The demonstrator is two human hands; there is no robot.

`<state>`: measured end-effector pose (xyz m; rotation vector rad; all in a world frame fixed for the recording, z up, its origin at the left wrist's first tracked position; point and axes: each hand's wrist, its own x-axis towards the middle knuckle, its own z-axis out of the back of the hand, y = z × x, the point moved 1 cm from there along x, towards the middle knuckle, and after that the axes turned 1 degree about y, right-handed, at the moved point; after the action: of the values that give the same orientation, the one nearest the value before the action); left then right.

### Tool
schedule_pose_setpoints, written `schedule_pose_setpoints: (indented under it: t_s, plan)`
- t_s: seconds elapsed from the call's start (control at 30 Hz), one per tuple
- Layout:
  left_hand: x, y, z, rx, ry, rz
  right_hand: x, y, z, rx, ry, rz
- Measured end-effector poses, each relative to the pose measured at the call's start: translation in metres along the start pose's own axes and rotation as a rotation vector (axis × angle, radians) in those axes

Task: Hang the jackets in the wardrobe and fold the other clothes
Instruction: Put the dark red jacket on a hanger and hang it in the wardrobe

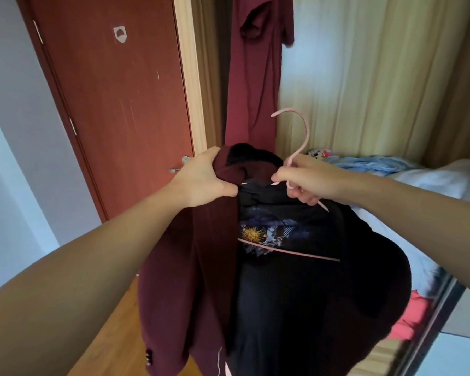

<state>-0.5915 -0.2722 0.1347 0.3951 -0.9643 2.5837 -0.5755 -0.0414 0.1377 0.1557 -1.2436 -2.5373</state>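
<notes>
Your left hand (201,177) is closed tight, fingers and thumb bunching the collar and shoulder of the dark maroon jacket (185,267). Your right hand (301,180) is curled round the neck of the thin pink wire hanger (296,137), just below its hook, which stands free above your knuckles. The jacket hangs between your arms at chest height, its black lining (310,294) turned toward you; the hanger's bottom bar crosses a printed patch on that lining.

To the left the reddish-brown wooden door (114,104) stands near the jacket's sleeve edge, with open wooden floor (120,335) below. Straight ahead a second maroon garment (255,77) already hangs. To the right is the bed (432,185) with blue and white bedding.

Counted: two hands, one hanger in hand, two maroon garments, one door.
</notes>
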Motion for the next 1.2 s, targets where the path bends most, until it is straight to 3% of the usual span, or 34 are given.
schedule_pose_setpoints:
  t_s: [0.17, 0.3, 0.4, 0.53, 0.7, 0.9, 0.97, 1.1, 1.2]
  plan:
    - [-0.002, 0.009, 0.008, 0.051, -0.015, 0.092, 0.004, -0.011, -0.009, -0.069, -0.175, -0.004]
    - [0.002, 0.01, 0.009, 0.13, -0.021, 0.186, 0.001, -0.016, -0.011, -0.263, -0.252, 0.086]
    - [0.006, 0.008, 0.015, 0.112, -0.045, 0.229, -0.008, -0.017, -0.011, -0.481, -0.224, 0.157]
    - [0.018, -0.006, 0.02, 0.07, -0.07, 0.296, -0.022, -0.012, -0.009, -0.532, -0.115, 0.176]
    - [0.027, -0.014, 0.014, 0.181, 0.104, 0.332, -0.037, -0.004, 0.001, -0.493, -0.145, 0.243]
    - [0.021, -0.011, 0.008, 0.199, 0.27, 0.35, -0.042, -0.004, 0.014, -0.538, -0.254, 0.163]
    - [0.019, -0.019, 0.009, 0.145, 0.251, 0.327, -0.041, -0.006, 0.015, -0.55, -0.294, 0.141]
    - [0.019, -0.047, 0.008, 0.154, 0.031, 0.101, -0.04, -0.012, 0.022, -0.47, -0.393, 0.057]
    - [0.015, -0.049, 0.007, 0.364, 0.071, 0.056, -0.042, -0.014, 0.021, -0.339, -0.395, 0.032]
